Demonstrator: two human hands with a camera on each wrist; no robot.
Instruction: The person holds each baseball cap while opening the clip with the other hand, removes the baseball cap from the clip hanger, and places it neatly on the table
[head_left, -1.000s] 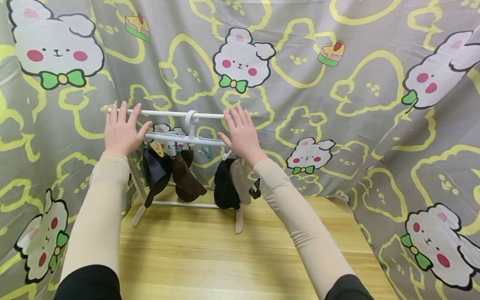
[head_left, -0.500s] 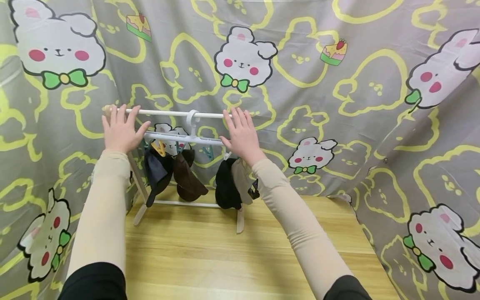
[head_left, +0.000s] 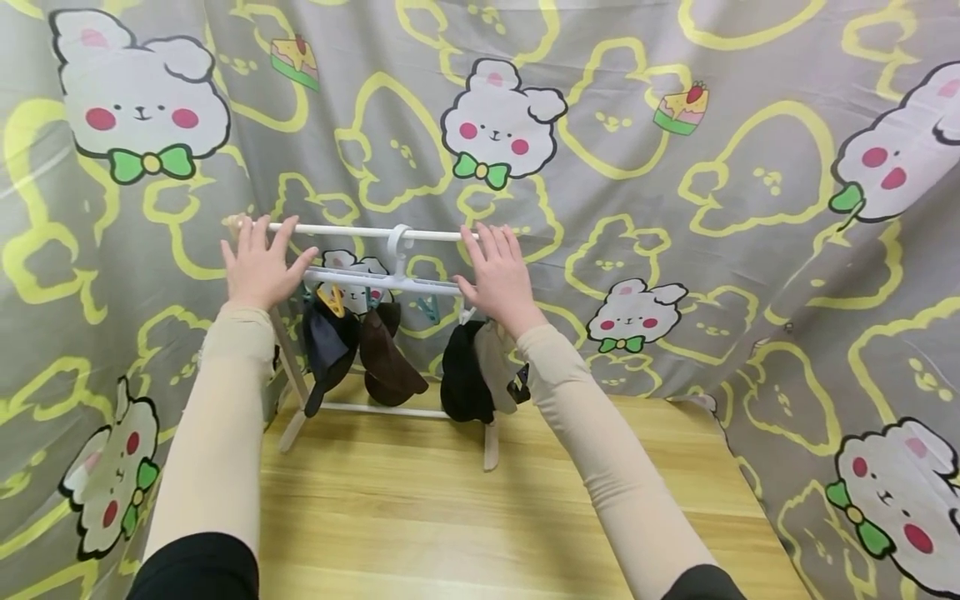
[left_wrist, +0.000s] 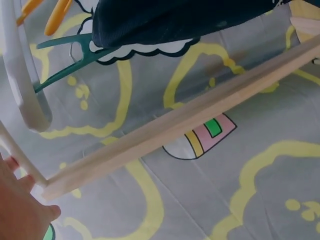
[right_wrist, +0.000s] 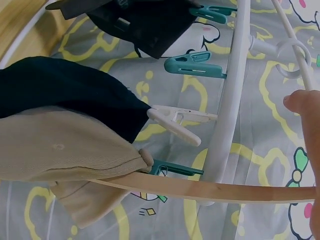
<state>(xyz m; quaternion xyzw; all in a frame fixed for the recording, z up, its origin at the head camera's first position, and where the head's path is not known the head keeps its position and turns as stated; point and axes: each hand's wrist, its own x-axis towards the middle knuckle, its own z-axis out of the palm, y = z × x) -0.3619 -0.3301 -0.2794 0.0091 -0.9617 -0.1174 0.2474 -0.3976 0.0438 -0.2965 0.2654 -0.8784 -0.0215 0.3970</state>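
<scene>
In the head view a wooden rack carries a white top rod (head_left: pixel 341 229). My left hand (head_left: pixel 258 267) lies over its left end, fingers spread and mostly straight. Over its right end is my right hand (head_left: pixel 498 271), fingers extended; whether either hand bears on the rod is hard to tell. Between them a white clip hanger (head_left: pixel 356 277) hangs by its hook (head_left: pixel 399 242). Clipped below are a dark blue cap (head_left: pixel 327 342), a brown cap (head_left: pixel 388 362), a black cap (head_left: pixel 463 375) and a beige cap (head_left: pixel 493 362), the last partly behind my right hand and sleeve.
Among the caps are an orange clip (head_left: pixel 331 300) and a white clip (right_wrist: pixel 177 122); a teal clip (right_wrist: pixel 195 65) holds nothing. The rack stands on a wood-grain table (head_left: pixel 450 517). A grey rabbit-print curtain (head_left: pixel 645 200) surrounds it. A small black object (head_left: pixel 519 385) shows beside my right sleeve.
The fingertips of both hands have come down slightly toward the rod. The whole head view has shifted, so the rack appears a little farther right. The caps hang as before.
</scene>
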